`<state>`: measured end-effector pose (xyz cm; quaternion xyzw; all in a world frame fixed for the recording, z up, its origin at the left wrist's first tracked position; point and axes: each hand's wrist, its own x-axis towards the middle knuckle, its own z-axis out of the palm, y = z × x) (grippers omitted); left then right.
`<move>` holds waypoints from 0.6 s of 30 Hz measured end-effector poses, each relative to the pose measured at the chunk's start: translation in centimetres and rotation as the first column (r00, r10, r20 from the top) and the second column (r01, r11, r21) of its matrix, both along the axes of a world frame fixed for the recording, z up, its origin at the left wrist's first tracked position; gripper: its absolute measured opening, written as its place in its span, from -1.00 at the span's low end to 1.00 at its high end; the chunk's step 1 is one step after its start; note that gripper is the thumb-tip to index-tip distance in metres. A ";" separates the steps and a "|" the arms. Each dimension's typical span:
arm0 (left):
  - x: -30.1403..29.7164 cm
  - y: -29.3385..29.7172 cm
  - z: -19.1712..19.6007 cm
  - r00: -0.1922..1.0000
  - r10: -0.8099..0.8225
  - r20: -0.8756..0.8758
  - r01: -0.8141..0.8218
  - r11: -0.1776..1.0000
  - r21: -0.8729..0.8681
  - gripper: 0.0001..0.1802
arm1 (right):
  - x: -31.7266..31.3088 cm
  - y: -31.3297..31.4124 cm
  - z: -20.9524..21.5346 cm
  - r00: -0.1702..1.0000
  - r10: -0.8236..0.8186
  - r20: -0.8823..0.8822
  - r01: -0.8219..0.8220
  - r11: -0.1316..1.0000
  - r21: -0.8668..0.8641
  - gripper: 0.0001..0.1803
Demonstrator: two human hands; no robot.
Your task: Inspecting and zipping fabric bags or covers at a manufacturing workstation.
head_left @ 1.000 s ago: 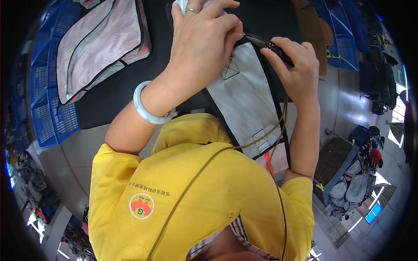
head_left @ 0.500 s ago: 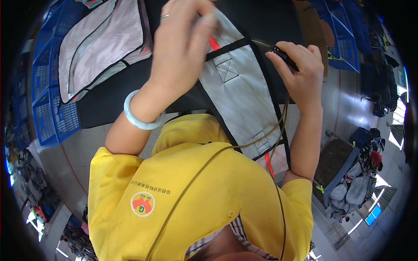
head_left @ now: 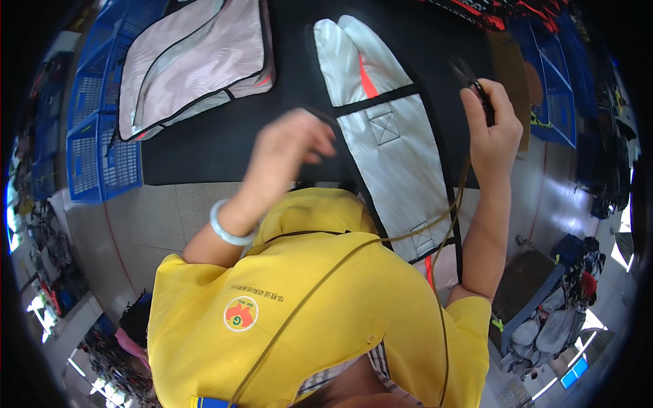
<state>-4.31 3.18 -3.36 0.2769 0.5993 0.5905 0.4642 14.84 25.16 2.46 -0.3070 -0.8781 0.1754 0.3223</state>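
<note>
A long silvery-grey fabric bag piece [head_left: 401,163] with black edging, a red strip and stitched crossed squares lies on the black table [head_left: 299,61]. Its near end reaches past the table edge beside my body. My right hand [head_left: 496,132] is closed around small dark-handled thread snips [head_left: 486,102], right of the piece and apart from it. Their thin blades point up and left, blurred. A brown cord [head_left: 462,180] hangs from that hand. Left of the piece, my left hand [head_left: 282,149] is smeared by motion; its fingers look loosely curled and apart, with nothing visible in them.
A pinkish-grey fabric bag [head_left: 197,64] with black edging lies at the table's left. Blue plastic crates [head_left: 102,146] stand beyond the left edge, and another blue crate [head_left: 554,88] stands at the right beside cardboard [head_left: 511,75]. Black-and-red goods [head_left: 503,13] lie at the far right.
My left hand has left the far part of the fabric piece and come back toward my body. The piece's far end now lies uncovered. My right hand still holds the snips, slightly farther from the piece.
</note>
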 end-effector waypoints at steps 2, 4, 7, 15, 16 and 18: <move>2.8 0.8 0.4 0.922 -0.360 -0.139 0.305 0.900 -0.312 -0.42 | -0.1 -0.2 0.5 0.997 -0.069 -0.021 0.064 0.983 -0.174 -0.79; 4.4 2.6 0.6 0.828 -0.530 -0.180 0.407 0.791 -0.457 -0.31 | 1.3 0.1 0.5 0.988 -0.137 -0.067 0.121 0.972 -0.204 -0.77; 5.8 4.6 -2.2 0.948 -0.314 -0.054 0.296 0.931 -0.212 -0.32 | 4.8 1.0 2.0 0.957 -0.270 -0.105 0.254 0.957 -0.144 -0.76; -6.0 -1.3 8.9 0.760 0.649 0.033 -0.648 0.761 -0.046 -0.67 | 15.3 6.5 3.3 0.803 -0.488 -0.342 0.409 0.869 -0.277 -0.65; -8.0 -1.8 9.7 0.757 0.606 0.243 -0.653 0.712 0.258 -0.76 | 15.7 6.9 2.0 0.778 -0.545 -0.313 0.399 0.813 -0.424 -0.67; -12.2 -2.4 11.6 0.735 0.571 0.367 -0.674 0.550 0.494 -0.65 | 10.8 3.0 2.0 0.832 -0.450 -0.323 0.265 0.836 -0.480 -0.68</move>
